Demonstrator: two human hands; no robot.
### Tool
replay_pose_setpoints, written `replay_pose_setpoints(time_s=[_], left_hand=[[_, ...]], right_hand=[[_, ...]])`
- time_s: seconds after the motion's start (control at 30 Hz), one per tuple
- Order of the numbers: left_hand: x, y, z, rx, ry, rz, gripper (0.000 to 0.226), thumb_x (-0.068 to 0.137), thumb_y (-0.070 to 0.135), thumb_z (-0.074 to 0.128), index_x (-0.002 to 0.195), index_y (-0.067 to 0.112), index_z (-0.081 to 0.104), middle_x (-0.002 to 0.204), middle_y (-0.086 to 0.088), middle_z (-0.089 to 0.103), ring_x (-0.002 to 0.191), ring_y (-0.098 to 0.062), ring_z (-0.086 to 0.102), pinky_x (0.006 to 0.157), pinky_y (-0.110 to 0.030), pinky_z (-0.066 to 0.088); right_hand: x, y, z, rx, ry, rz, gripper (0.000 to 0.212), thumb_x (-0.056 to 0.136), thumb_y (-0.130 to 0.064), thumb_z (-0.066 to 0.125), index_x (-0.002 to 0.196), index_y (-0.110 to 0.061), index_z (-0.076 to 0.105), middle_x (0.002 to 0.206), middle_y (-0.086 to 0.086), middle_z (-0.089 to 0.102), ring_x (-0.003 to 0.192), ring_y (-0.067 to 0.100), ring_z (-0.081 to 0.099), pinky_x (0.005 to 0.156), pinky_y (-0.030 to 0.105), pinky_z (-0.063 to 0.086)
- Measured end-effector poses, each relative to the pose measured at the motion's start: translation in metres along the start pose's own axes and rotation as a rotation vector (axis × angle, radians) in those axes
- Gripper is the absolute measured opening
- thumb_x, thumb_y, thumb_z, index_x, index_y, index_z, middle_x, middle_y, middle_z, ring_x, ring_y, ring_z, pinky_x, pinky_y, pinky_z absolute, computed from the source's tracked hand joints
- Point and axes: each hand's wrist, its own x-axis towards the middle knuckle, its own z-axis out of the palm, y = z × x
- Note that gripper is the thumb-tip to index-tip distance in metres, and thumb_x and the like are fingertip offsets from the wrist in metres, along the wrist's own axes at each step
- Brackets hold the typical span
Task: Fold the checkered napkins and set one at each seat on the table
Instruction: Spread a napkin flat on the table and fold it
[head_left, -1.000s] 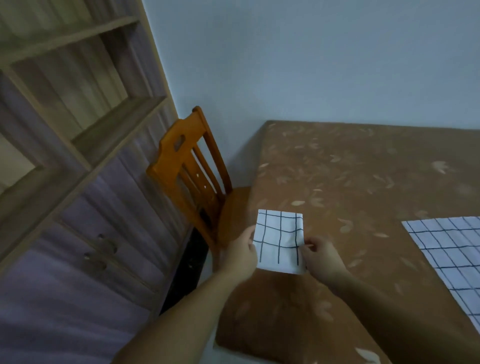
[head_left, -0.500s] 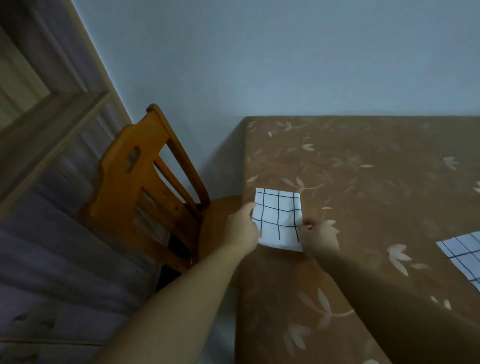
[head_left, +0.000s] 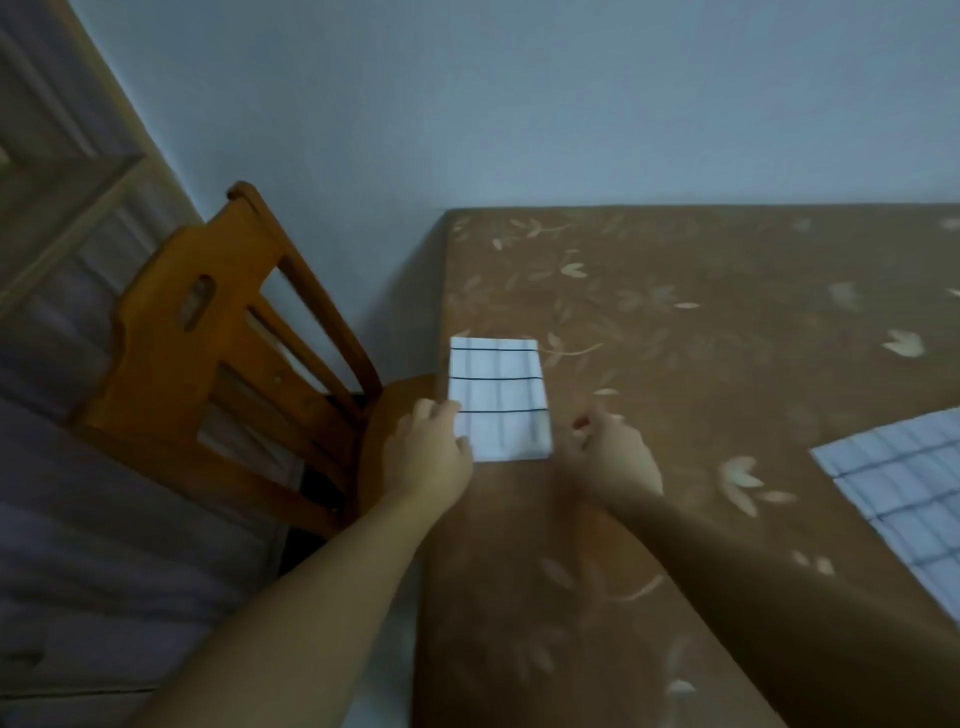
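Observation:
A folded white napkin (head_left: 498, 395) with dark check lines lies flat on the brown leaf-patterned table (head_left: 675, 291), close to its left edge and in front of the wooden chair (head_left: 208, 338). My left hand (head_left: 431, 457) rests at the napkin's lower left corner, its fingers over that edge. My right hand (head_left: 613, 462) sits just to the right of the napkin, a small gap away, with fingers loosely curled and nothing in them. A second checkered napkin (head_left: 909, 488) lies spread out, cut off by the right side of the view.
The orange-brown chair is pushed in at the table's left side, its seat partly under the edge. A wooden shelf unit (head_left: 62, 197) stands behind the chair on the left. A pale wall runs along the table's far edge.
The folded napkin has gone from held between both hands to lying flat on the table by the chair. My right hand has come off it and drawn back to the right.

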Motion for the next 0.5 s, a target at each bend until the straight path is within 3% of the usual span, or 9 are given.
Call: replay_pose_setpoints(time_s=[0.13,0.27,0.5], left_hand=[[-0.041,0.055,0.001,0.103,-0.012,0.075,0.046,0.091,0.034,0.055,0.136,0.03,0.046,0.138,0.002,0.045,0.127,-0.023,0.039,0.101,-0.04,0.04],[-0.097,0.146,0.008,0.023,-0.085,0.181,0.047,0.092,0.036,0.054,0.137,0.033,0.045,0.14,0.005,0.042,0.131,-0.021,0.034,0.107,-0.04,0.034],[-0.205,0.274,0.032,-0.038,-0.118,0.22,0.045,0.091,0.038,0.052,0.136,0.034,0.047,0.14,0.007,0.044,0.132,-0.02,0.035,0.107,-0.038,0.033]], right_hand=[[-0.041,0.054,-0.039,-0.056,0.001,-0.087,0.025,0.088,-0.041,0.045,0.107,-0.027,0.054,0.089,0.0,0.068,0.088,0.028,0.064,0.072,0.036,0.054],[-0.076,0.115,-0.095,-0.066,0.014,-0.125,0.027,0.091,-0.035,0.047,0.116,-0.026,0.053,0.092,-0.001,0.068,0.074,0.021,0.065,0.065,0.032,0.055],[-0.128,0.237,-0.193,-0.111,0.059,-0.129,0.034,0.09,-0.036,0.047,0.121,-0.024,0.051,0.093,-0.001,0.067,0.082,0.022,0.063,0.067,0.033,0.052]])
